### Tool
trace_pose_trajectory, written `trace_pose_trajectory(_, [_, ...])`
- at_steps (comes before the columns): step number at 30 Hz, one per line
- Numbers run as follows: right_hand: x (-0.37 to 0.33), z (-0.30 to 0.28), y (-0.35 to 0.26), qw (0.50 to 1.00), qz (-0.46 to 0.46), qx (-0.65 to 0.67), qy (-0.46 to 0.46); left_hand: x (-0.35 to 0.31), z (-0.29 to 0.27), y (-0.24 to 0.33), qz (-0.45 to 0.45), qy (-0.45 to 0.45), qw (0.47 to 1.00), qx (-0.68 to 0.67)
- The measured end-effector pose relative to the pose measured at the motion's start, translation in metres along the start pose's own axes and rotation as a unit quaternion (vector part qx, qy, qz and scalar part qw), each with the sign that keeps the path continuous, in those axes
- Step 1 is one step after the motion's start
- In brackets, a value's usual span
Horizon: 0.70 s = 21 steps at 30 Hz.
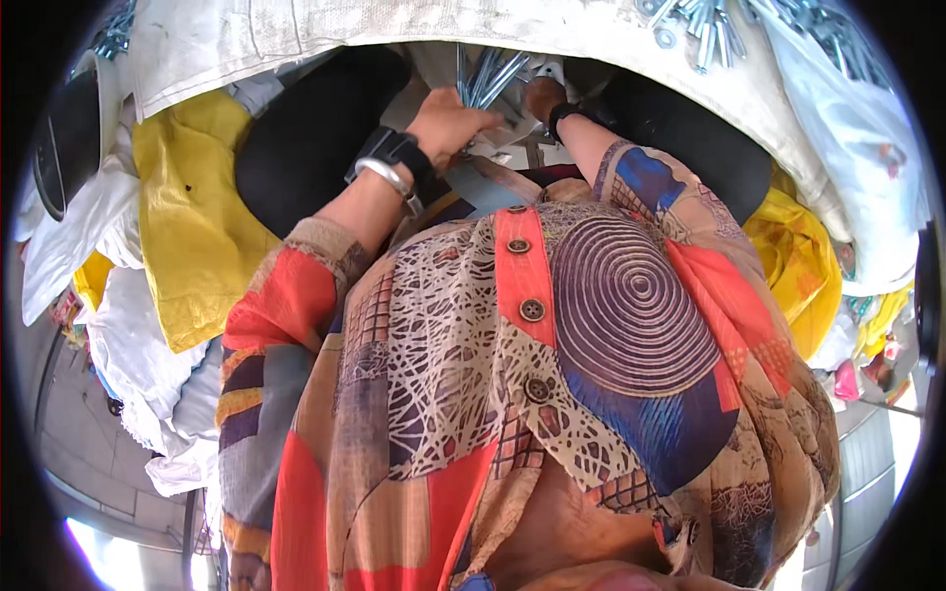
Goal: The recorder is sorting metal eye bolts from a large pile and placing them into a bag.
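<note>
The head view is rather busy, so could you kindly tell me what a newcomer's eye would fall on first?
Probably the multicoloured patterned shirt, with its large spiral motif, filling the middle and lower part. Next, bright yellow sheeting at the left, and a bundle of long metal rods at top centre, by the left hand.

bright overall | glare lower left | fisheye bend, black rim

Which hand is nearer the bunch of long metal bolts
Left. The left hand is at the lower end of the bolts; the right hand is farther off, to their right.
</note>
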State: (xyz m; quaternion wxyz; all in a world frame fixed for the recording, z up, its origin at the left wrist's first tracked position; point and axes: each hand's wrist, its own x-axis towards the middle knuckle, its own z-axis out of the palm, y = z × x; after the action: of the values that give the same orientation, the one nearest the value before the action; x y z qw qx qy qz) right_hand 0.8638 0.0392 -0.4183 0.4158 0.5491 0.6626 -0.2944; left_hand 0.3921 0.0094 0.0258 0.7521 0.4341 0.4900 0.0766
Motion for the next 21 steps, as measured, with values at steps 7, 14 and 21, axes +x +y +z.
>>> trace_pose_trajectory(7, [-0.175, -0.054, -0.313, 0.960, -0.152, 0.054, 0.231, 0.057, -0.014, -0.160, 0.034, 0.196, 0.943, 0.266])
trace_pose_trajectory(14, [-0.199, -0.047, -0.269, 0.966, -0.081, 0.146, 0.196, 0.057, -0.017, -0.156, -0.001, 0.210, 0.962, 0.174])
trace_pose_trajectory(21, [-0.204, -0.032, -0.276, 0.966, -0.082, 0.178, 0.166, 0.007, -0.015, -0.180, -0.056, 0.232, 0.961, 0.141])
